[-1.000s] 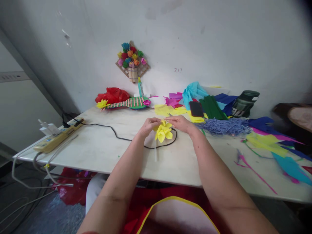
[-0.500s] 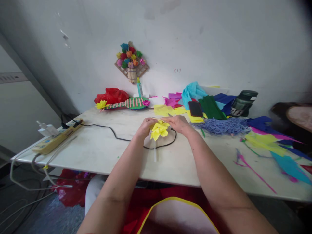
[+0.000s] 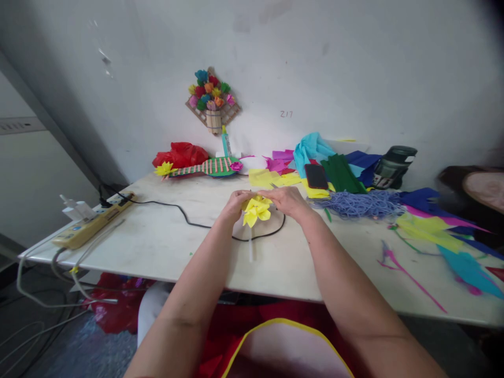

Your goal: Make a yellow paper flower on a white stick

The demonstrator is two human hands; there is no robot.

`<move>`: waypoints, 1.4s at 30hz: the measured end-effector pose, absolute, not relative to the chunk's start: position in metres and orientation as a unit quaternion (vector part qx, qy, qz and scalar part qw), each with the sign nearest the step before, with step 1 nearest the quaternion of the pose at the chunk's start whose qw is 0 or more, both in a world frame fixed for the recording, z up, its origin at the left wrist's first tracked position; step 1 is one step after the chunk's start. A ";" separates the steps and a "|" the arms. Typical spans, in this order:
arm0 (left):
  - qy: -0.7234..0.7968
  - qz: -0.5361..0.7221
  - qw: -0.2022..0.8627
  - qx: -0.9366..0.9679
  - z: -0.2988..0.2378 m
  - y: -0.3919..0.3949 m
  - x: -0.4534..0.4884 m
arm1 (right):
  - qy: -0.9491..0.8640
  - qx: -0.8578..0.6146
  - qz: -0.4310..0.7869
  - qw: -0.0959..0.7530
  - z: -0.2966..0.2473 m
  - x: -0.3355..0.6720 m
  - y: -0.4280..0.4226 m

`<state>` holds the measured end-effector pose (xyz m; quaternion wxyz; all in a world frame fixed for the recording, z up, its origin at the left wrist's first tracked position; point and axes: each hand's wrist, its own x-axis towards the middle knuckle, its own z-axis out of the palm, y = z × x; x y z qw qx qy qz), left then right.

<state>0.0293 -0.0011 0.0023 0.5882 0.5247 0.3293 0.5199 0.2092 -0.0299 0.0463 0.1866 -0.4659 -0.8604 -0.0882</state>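
A yellow paper flower [image 3: 256, 210] is held above the table between my two hands, its petals spread toward me. My left hand [image 3: 235, 203] is closed in a pinch at the flower's left upper edge. From the other side, my right hand [image 3: 290, 200] pinches at its upper right, the fingers reaching in toward the left ones. A small grey pointed tip [image 3: 274, 186] shows just beyond the right fingers; what it belongs to is hidden. Below the flower lies a whitish translucent stick [image 3: 251, 249], near a black cable [image 3: 271, 234] that curves under my hands.
A green guitar-shaped craft [image 3: 218, 166] lies at the back. Crepe paper pieces [image 3: 311, 149], a phone [image 3: 316, 176], a heap of purple-blue strings [image 3: 356, 203] and a dark bottle [image 3: 392, 167] stand rightward. A power strip [image 3: 94, 220] rests on the left edge; a pink pipe cleaner [image 3: 417, 283] lies front right.
The flower has turned slightly between my fingers, and the thin strip seen between my hands above it is now mostly covered. My right fingers have shifted a little left.
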 end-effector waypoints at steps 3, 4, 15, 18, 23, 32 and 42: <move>0.325 0.526 0.594 0.514 0.003 -0.001 0.030 | -0.862 -0.465 -0.094 0.182 0.047 0.209 -0.030; 0.325 0.528 0.596 0.510 0.003 -0.001 0.030 | -0.862 -0.464 -0.099 0.179 0.047 0.209 -0.031; 0.310 0.524 0.601 0.518 0.004 -0.001 0.029 | -0.864 -0.450 -0.114 0.193 0.043 0.211 -0.028; 0.309 0.519 0.595 0.530 0.005 -0.001 0.029 | -0.861 -0.439 -0.057 0.249 0.041 0.211 -0.026; 0.317 0.505 0.580 0.555 0.005 -0.001 0.029 | -0.849 -0.430 -0.002 0.306 0.035 0.211 -0.019; 0.311 0.480 0.571 0.589 0.000 0.001 0.028 | -0.843 -0.407 0.031 0.350 0.024 0.210 -0.006; 0.316 0.469 0.579 0.587 0.002 -0.002 0.029 | -0.844 -0.377 0.036 0.380 0.023 0.209 -0.004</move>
